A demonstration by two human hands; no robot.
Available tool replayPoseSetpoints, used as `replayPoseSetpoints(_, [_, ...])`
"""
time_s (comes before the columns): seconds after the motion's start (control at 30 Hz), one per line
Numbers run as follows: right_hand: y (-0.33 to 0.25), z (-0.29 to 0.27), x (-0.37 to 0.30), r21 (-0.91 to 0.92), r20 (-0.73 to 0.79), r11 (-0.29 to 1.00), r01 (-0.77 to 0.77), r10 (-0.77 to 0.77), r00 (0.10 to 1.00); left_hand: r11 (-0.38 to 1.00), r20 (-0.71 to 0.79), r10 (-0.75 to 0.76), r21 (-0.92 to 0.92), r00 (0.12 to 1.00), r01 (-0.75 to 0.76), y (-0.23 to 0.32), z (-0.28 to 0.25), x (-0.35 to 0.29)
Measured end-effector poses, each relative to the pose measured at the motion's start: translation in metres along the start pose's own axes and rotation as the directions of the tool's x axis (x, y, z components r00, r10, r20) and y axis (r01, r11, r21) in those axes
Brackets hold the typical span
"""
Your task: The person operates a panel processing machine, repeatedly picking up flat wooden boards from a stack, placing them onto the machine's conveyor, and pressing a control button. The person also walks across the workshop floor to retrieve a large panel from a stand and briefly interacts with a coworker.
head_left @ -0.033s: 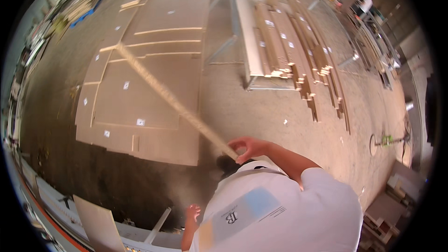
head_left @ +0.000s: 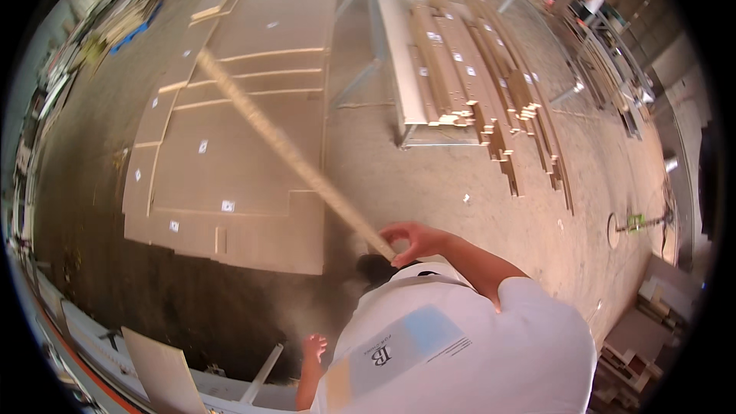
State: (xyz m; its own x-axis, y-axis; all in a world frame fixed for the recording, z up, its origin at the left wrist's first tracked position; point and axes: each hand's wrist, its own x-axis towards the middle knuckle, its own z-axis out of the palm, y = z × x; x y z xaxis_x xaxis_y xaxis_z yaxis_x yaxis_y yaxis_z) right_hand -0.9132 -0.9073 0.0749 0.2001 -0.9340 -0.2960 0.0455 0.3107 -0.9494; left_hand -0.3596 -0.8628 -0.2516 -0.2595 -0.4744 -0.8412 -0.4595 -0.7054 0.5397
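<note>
My right hand [head_left: 412, 241] is closed around the near end of a long, narrow wooden strip [head_left: 287, 155], close in front of my body. The strip slants away to the far left, its far end over the stack of brown boards [head_left: 253, 142]. Whether it touches the stack I cannot tell. Lower down, by the left side of my shirt, my left hand [head_left: 314, 346] holds nothing, its fingers apart and slightly bent.
Right of the stack, a table [head_left: 395, 54] carries several long brown strips [head_left: 468, 69], some jutting past its near edge. An upright panel [head_left: 162, 368] leans by a machine edge at lower left. Boards [head_left: 636, 330] lie at lower right. A person [head_left: 594, 0] stands far right.
The wooden strip's far end has swung slightly up and to the right over the stack. My view has shifted a little; both hands stay about where they were.
</note>
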Motion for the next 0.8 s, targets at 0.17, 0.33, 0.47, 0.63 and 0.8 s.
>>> replayPoseSetpoints(0.17, [0.036, -0.067, -0.065, -0.069, -0.454, 0.992, 0.104, -0.124, 0.882, 0.981, -0.042, 0.006, -0.193, 0.999, -0.014, 0.089, 0.010, 0.052])
replayPoseSetpoints(0.33, [0.043, -0.136, -0.076, 0.022, -0.805, 0.984, 0.174, -0.086, 0.587, 0.997, -0.124, 0.081, 0.006, 0.989, -0.081, 0.201, 0.104, 0.065])
replayPoseSetpoints(0.47, [0.073, -0.242, -0.095, -0.001, -0.958, 0.996, -0.084, 0.023, 0.284, 0.933, 0.033, 0.198, 0.299, 0.980, -0.198, 0.264, 0.189, 0.054])
replayPoseSetpoints(0.63, [0.136, -0.430, -0.130, 0.030, -0.991, 0.881, -0.473, 0.088, 0.102, 0.761, 0.212, 0.341, 0.510, 0.916, -0.402, 0.283, 0.304, 0.082])
replayPoseSetpoints(0.8, [0.137, -0.578, -0.161, 0.111, -0.987, 0.785, -0.609, 0.157, 0.023, 0.736, 0.240, 0.400, 0.490, 0.884, -0.466, 0.345, 0.400, 0.088])
